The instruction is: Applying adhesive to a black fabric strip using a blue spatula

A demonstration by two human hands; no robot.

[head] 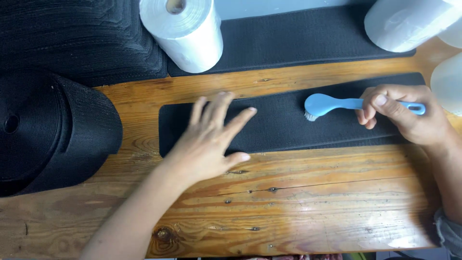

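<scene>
A long black fabric strip (pixel 284 123) lies flat across the wooden table (pixel 298 202). My left hand (pixel 209 139) rests on the strip's left part with its fingers spread, holding nothing. My right hand (pixel 402 113) grips the handle of a light blue brush (pixel 329 104), whose bristled head points down onto the strip near its middle.
A large roll of black webbing (pixel 48 130) sits at the left edge, with stacked black fabric (pixel 82 38) behind it. A white roll (pixel 185 31) stands at the back centre. More white rolls (pixel 409 21) are at the back right. A second black strip (pixel 298 38) lies behind.
</scene>
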